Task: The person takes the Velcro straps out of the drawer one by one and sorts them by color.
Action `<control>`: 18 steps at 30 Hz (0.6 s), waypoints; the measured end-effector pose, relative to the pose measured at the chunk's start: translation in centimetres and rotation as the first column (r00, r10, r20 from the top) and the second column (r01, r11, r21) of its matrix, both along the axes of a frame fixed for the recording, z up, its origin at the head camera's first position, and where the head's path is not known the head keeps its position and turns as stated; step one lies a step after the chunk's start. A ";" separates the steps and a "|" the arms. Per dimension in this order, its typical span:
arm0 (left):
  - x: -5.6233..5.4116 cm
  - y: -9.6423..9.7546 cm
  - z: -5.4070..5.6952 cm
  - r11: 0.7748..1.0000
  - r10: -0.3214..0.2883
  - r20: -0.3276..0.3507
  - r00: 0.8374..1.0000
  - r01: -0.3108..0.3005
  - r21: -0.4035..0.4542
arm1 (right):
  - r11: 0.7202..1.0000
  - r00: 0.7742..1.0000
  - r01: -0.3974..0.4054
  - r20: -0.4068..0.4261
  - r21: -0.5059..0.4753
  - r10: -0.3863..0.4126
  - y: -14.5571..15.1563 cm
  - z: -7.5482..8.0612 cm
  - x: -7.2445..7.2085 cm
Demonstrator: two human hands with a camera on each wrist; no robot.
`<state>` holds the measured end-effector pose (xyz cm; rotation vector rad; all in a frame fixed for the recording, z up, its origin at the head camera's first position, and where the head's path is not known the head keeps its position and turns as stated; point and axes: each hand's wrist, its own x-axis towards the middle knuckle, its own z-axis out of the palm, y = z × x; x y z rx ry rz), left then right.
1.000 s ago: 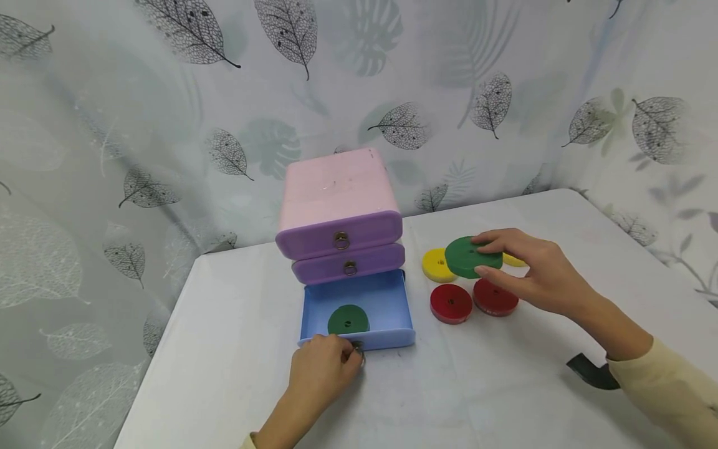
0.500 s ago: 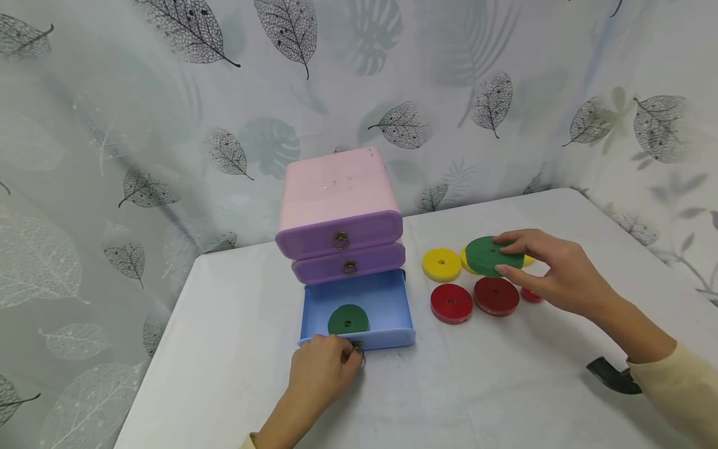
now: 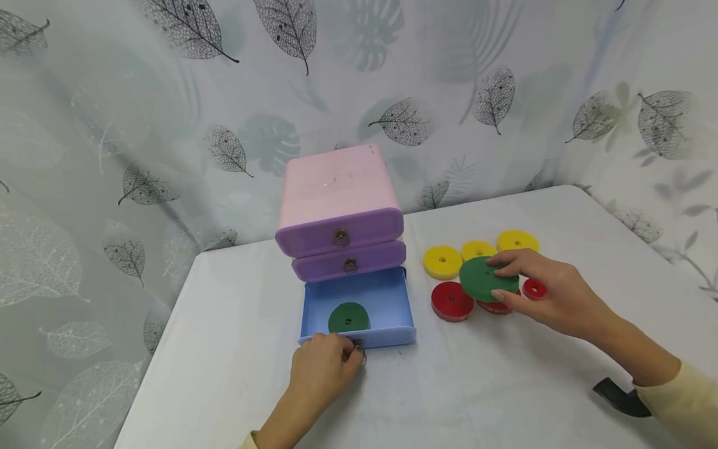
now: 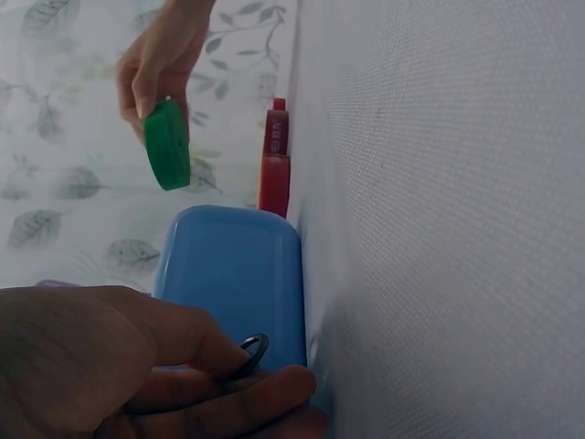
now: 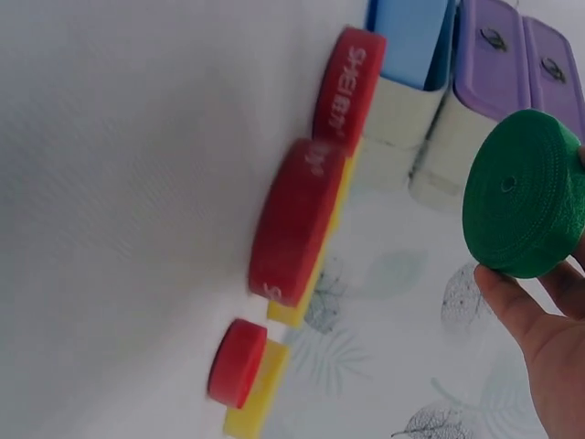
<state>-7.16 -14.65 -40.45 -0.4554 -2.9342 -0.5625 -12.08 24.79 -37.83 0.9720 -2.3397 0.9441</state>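
My right hand holds a roll of green tape between thumb and fingers. In the left wrist view this green roll hangs above table level. From the head it overlaps one of the red tape rolls. The right wrist view shows its coiled face and small centre hole. My left hand pinches the metal ring pull on the front of the pulled-out blue drawer. Inside that drawer lies another green tape roll, near its front wall.
A pink cabinet with two closed purple drawers stands behind the blue one. To its right lie three yellow rolls and red rolls, one a small red roll. A dark strap shows by my right sleeve.
My right hand has carried the green roll rightward, then nearer to me, uncovering the yellow rolls and the small red roll. My left hand has stayed at the ring pull.
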 end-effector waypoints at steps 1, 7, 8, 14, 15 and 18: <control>0.0 0.0 0.0 1.000 0.000 0.002 1.000 0.000 0.001 | 1.000 1.000 -0.010 0.000 0.004 0.010 -0.1 -0.2 0.1; 0.0 0.1 0.0 1.000 0.001 0.001 1.000 -0.001 0.004 | 0.998 0.997 -0.069 0.040 -0.009 0.069 -1.1 -1.1 0.8; 0.0 0.1 0.0 1.000 0.001 -0.003 1.000 -0.001 0.003 | 0.997 0.996 -0.078 0.051 -0.014 0.079 -1.2 -1.3 1.0; 0.0 0.2 0.0 1.000 0.000 -0.026 1.000 0.000 0.002 | 0.989 0.982 -0.145 0.116 -0.024 0.147 -1.8 -2.5 1.7; 0.0 0.2 0.0 1.000 -0.001 -0.029 1.000 0.001 0.003 | 0.987 0.979 -0.160 0.123 -0.022 0.161 -1.8 -2.6 1.8; 0.0 0.2 0.1 1.000 -0.001 -0.030 1.000 0.001 0.006 | 0.982 0.971 -0.188 0.151 -0.011 0.188 -2.0 -2.8 2.0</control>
